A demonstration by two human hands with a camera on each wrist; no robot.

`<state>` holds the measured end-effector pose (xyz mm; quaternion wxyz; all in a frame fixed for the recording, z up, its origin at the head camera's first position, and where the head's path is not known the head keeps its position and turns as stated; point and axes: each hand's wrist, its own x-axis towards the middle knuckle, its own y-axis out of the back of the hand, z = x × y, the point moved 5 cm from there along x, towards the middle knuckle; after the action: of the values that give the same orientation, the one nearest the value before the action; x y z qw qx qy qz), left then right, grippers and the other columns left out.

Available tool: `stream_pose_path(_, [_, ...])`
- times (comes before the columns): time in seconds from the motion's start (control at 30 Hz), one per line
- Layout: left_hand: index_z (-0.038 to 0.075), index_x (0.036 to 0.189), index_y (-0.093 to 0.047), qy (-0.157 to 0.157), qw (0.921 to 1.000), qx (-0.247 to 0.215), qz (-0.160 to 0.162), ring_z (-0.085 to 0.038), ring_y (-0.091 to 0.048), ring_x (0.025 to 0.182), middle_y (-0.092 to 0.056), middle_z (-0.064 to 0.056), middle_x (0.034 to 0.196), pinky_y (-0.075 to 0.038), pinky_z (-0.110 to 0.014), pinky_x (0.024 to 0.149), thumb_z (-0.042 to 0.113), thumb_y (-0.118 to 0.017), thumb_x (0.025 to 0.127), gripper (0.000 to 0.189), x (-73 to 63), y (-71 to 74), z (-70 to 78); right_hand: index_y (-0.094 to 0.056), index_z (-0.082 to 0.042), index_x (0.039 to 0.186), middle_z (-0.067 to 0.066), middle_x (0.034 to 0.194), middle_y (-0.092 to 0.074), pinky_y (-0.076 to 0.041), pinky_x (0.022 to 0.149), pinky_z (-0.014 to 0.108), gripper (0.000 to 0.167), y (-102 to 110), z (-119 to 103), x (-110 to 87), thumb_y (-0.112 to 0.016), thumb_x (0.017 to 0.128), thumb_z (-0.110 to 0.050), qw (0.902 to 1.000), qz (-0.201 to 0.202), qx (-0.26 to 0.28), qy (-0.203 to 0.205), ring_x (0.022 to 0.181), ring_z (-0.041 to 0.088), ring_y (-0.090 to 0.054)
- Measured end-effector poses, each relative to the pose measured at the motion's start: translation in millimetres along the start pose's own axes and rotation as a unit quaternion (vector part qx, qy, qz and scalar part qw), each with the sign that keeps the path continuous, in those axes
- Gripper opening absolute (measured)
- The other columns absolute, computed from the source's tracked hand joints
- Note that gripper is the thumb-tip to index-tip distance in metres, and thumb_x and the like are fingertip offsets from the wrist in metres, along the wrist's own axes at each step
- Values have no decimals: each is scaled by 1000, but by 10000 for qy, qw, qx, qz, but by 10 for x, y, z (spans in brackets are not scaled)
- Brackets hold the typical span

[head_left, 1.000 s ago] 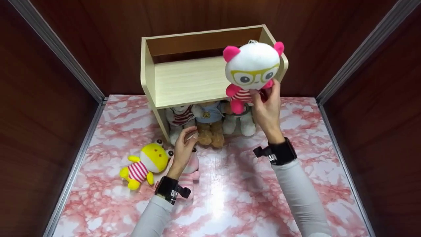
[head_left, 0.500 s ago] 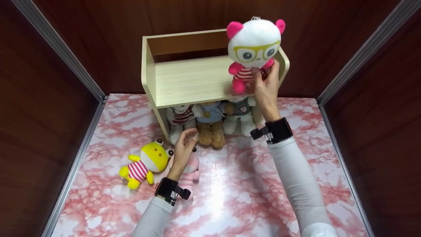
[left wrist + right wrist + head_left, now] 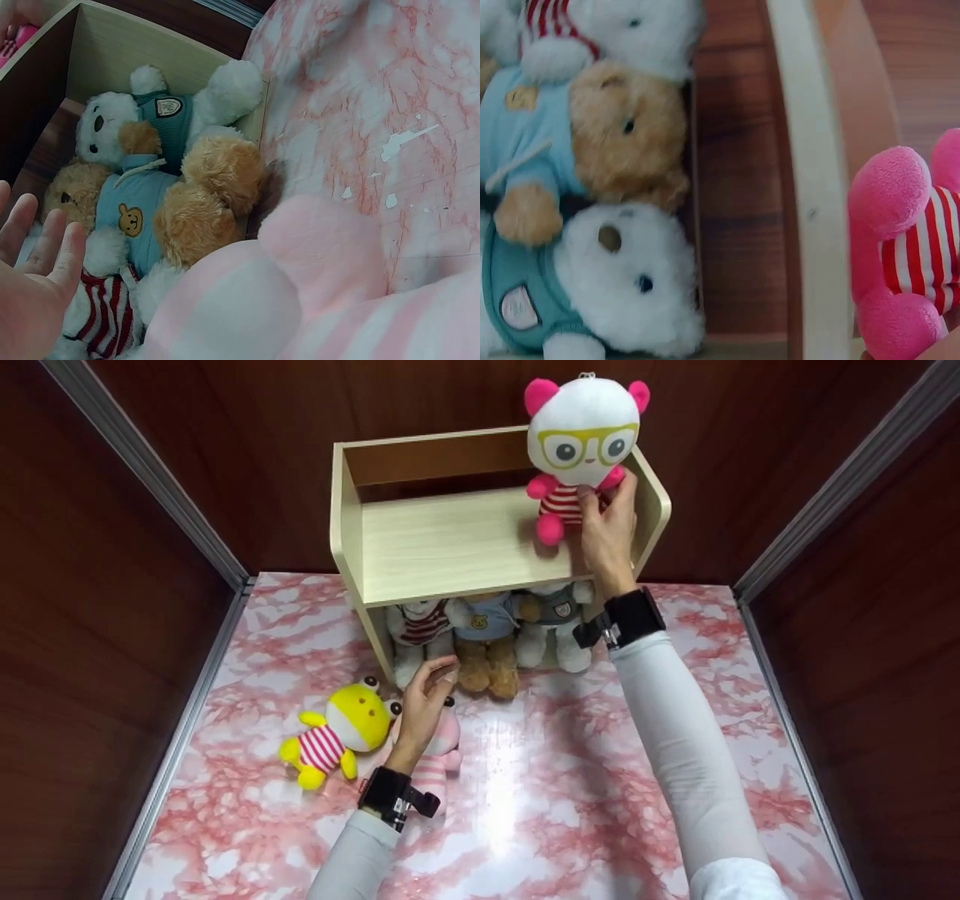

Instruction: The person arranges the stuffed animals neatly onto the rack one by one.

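My right hand (image 3: 611, 529) grips a white and pink panda plush (image 3: 586, 431) by its red-striped body. The panda is upright, face towards me, at the right end of the upper shelf board (image 3: 442, 544). Its pink legs (image 3: 891, 191) and striped body show in the right wrist view. My left hand (image 3: 424, 709) hangs over a pink striped plush (image 3: 429, 776), partly covering it. In the left wrist view the left fingers (image 3: 56, 244) are spread loosely, holding nothing. A yellow frog-like plush (image 3: 360, 716) in a striped shirt lies left of that hand.
Under the shelf board sit a white plush in red stripes (image 3: 424, 622), a brown bear in a blue top (image 3: 487, 619) and a white bear in green (image 3: 559, 611). The shelf's side panels (image 3: 346, 521) rise at both ends. Dark walls (image 3: 97, 622) enclose the marbled floor.
My right hand has raised the panda plush and carried it back from the shelf's front to over the upper board. The left hand has stayed almost in place.
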<state>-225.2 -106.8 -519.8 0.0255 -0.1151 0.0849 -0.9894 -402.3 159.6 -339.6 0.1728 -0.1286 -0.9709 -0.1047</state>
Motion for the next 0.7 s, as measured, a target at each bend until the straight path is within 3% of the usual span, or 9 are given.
stream_pose_path(0.1, [-17,130,-57,-85,9999,103,74,-48,-53,130,-57,-34,135,-49,-49,105,-11,-51,101,30,-6,19,13,-41,-9,145,3,143,-60,-35,106,14,44,-17,64,73,-59,105,-17,9994,-39,-340,-71,131,9,-52])
stream_pose_path(0.3, [-18,128,-58,-121,9995,280,127,-48,-53,128,-59,-32,132,-49,-27,102,-8,-53,101,29,2,45,20,-42,-8,143,4,143,-61,-36,104,14,42,-42,147,174,-58,105,-16,9994,33,-299,-169,128,10,-53])
stream_pose_path(0.53, [-15,129,-59,-97,9989,441,106,-40,-55,129,-58,-32,133,-47,-26,104,-5,-54,103,28,48,151,-287,-42,-6,146,6,147,-59,-34,105,12,44,-45,225,258,-57,105,-15,9989,230,-397,-117,131,8,-52])
stream_pose_path(0.7, [-18,127,-59,-55,9980,594,202,-43,-55,127,-59,-34,130,-45,-23,105,-8,-53,101,28,3,193,-173,-42,-4,146,8,144,-58,-34,106,13,45,-83,248,272,-57,105,-17,9983,232,-541,-42,129,10,-52])
